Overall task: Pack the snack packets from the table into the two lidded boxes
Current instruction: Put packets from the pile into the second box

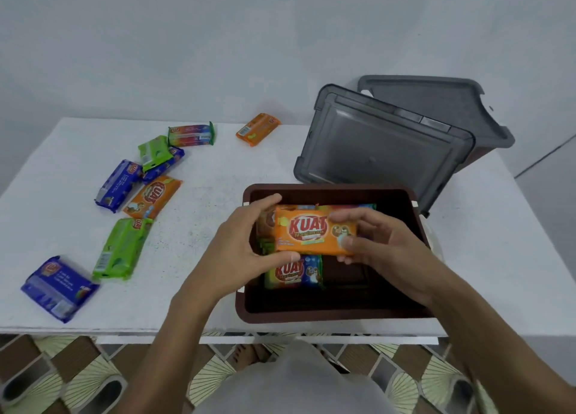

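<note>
Plain pale grey-white wall (193,39) behind, softly and evenly lit, with a thin dark line at far right. White speckled table (215,176) set against it. Below, tiled floor (81,373) patterned in brown, grey and cream fan shapes

Loose packets (137,201) lie left of the open box (330,315), lid (383,151) behind it.

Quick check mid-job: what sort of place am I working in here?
Likely a room in a home, not a shop or factory: a plain white table against a bare wall, with patterned floor tiles below.
</note>
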The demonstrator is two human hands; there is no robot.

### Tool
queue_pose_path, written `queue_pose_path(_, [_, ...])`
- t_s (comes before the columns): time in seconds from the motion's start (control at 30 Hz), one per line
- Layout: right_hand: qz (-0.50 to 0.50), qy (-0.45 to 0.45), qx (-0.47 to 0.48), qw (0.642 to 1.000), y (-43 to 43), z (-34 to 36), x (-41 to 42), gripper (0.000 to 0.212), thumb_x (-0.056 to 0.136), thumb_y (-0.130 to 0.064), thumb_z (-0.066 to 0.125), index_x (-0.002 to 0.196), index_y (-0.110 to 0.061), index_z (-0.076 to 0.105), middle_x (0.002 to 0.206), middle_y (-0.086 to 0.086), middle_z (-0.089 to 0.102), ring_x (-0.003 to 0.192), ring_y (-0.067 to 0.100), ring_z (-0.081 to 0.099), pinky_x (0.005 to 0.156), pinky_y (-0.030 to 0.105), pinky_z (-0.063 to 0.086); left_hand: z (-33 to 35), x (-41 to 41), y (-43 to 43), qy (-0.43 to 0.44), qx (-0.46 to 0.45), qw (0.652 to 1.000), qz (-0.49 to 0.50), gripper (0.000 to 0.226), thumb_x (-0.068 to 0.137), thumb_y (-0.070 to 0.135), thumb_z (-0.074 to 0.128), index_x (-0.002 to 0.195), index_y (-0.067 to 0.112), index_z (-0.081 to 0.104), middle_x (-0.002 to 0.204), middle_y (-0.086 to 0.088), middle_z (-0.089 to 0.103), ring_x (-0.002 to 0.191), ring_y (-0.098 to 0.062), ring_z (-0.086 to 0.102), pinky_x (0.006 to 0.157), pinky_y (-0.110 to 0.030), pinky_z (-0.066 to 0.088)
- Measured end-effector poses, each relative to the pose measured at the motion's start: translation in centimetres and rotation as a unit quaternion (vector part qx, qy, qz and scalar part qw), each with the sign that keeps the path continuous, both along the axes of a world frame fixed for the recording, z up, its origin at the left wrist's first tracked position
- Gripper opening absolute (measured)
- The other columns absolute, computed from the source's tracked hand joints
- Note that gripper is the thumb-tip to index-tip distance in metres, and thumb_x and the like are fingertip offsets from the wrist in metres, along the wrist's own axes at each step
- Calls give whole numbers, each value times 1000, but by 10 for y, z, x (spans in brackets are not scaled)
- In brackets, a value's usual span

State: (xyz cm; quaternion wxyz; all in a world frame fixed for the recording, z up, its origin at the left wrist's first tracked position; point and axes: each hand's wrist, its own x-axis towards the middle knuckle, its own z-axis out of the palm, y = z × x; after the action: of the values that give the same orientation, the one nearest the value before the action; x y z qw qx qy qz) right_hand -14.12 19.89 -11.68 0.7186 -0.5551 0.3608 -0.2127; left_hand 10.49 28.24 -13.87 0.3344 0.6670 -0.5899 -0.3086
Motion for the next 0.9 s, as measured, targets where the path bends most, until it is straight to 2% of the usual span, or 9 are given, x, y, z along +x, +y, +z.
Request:
queue_pose_path(0.07, [10,52,-10,999,-4,1,-16,33,82,-19,72,115,-22,68,123,2,63,105,24,68,78,32,58,-9,1,3,-96,-33,995,-3,78,69,72,65,138,46,40,151,19,34,136,-3,30,111,-35,29])
queue_pose_path(0.2, [35,171,-32,984,-11,-6,-36,24,86,-14,71,108,-25,69,120,2,61,92,24,70,73,29,59,-25,2,5,-98,-77,992,21,55,86,59,57,135,35,50,151,16,34,137,1,26,108,-24,26])
queue_pose_path(0.3, [48,272,-46,960,-13,-24,-31,25,91,-7,65,108,-25,63,127,-3,53,106,18,63,78,34,61,-29,0,3,-118,-90,989,29,48,89,50,55,132,29,55,150,12,37,134,3,26,105,-14,21])
queue_pose_path(0.4, [74,355,-102,926,-14,-41,-23,28,91,-3,61,106,-26,56,130,-4,48,111,14,56,80,27,60,-30,-1,1,-124,-94,987,32,43,90,43,57,130,25,58,148,11,40,133,3,27,104,-12,21])
queue_pose_path(0.47, [109,412,-171,888,-15,-47,-22,26,92,-7,61,104,-28,51,134,-2,47,111,13,53,77,16,52,-31,-1,2,-122,-98,987,38,37,92,33,62,128,24,59,147,10,42,133,2,28,104,-9,20])
queue_pose_path(0.5, [122,432,-198,871,-15,-50,-22,24,92,-10,61,104,-28,49,136,0,47,113,15,52,79,16,50,-32,-1,2,-121,-99,987,41,36,92,29,64,128,24,60,147,10,43,133,2,29,104,-7,20])
queue_pose_path(0.63, [140,488,-268,819,-12,-57,-19,20,92,-21,62,107,-26,50,137,8,51,120,28,55,97,35,51,-33,-1,1,-115,-97,987,49,35,92,25,64,126,24,61,145,9,44,134,-3,32,104,-10,23])
queue_pose_path(0.8, [157,509,-280,799,-10,-50,-14,26,97,-28,55,122,-22,54,131,9,57,113,29,61,95,40,53,-36,-1,2,-112,-96,988,48,34,92,25,64,126,26,61,145,11,44,134,0,31,102,-9,22])
queue_pose_path(0.9, [161,537,-303,771,-8,-38,-10,30,97,-36,52,125,-26,53,130,5,58,110,25,61,92,40,54,-37,-1,3,-108,-104,988,44,32,93,26,62,125,26,62,145,11,44,134,1,31,102,-9,24])
